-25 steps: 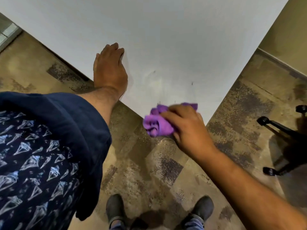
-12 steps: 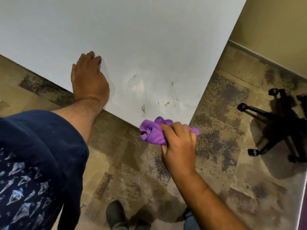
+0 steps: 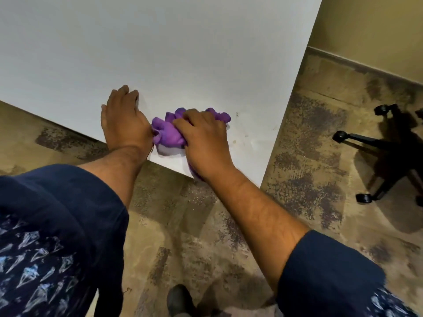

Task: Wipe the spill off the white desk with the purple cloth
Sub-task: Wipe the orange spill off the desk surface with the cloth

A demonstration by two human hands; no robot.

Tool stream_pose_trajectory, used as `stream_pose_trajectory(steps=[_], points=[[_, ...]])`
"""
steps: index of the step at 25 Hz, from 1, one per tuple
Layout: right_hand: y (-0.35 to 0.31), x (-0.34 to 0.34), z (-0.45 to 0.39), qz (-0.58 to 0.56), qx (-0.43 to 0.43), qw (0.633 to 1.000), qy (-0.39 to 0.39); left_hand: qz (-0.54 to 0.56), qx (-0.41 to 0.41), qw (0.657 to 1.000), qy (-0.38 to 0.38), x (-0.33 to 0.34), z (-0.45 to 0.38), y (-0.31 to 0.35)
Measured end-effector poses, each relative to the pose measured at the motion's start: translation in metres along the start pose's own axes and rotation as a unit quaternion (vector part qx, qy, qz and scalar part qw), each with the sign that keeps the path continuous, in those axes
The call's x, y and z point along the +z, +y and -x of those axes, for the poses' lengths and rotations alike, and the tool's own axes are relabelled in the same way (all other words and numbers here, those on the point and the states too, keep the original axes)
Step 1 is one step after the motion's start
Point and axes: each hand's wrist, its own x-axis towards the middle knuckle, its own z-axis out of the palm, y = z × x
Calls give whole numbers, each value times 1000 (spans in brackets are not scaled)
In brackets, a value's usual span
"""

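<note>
While your right hand (image 3: 203,139) presses down on the purple cloth (image 3: 168,131), its fingers are curled over the bunched fabric and clamp it against the white desk (image 3: 183,53), close to the near edge and not far from the near right corner. A fold of the cloth pokes out beyond your fingertips, and another bit shows under the heel of your hand at the desk's edge. Your left hand (image 3: 124,122) lies flat on the desk just left of the cloth, fingers together and extended, holding nothing; its side touches the fabric.

To the right of the cloth, toward the near right corner, you can see a few small brownish specks and a faint wet smear (image 3: 248,139) on the white surface. The rest of the desk looks plain.

Below the desk is a mottled tan and dark floor (image 3: 304,161), a beige wall (image 3: 377,30) with a skirting strip at the right, and the black wheeled base of a chair (image 3: 389,147) at the right border.

Your palm hides the middle of the cloth, so whatever lies beneath it cannot be seen. The chair is cut off by the frame, and only one dark shoe (image 3: 179,299) shows at the bottom.
</note>
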Motion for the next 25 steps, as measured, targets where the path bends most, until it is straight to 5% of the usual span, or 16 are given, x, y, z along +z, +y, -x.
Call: stream_pose_trajectory(steps=[6, 11, 16, 20, 23, 25], points=[[77, -54, 118, 72, -185, 974, -113, 29, 0, 1000, -4, -3, 6, 1], [132, -83, 56, 152, 22, 985, -80, 31, 0, 1000, 1, -2, 9, 0], [80, -50, -13, 5, 150, 989, -5, 33, 5, 999, 6, 0, 9, -2], [21, -22, 49, -27, 2, 997, -78, 31, 5, 1000, 0, -2, 5, 1], [52, -37, 96, -5, -102, 981, -165, 32, 13, 999, 0, -3, 8, 3], [77, -53, 105, 36, -97, 980, -172, 29, 21, 999, 1, -3, 8, 1]])
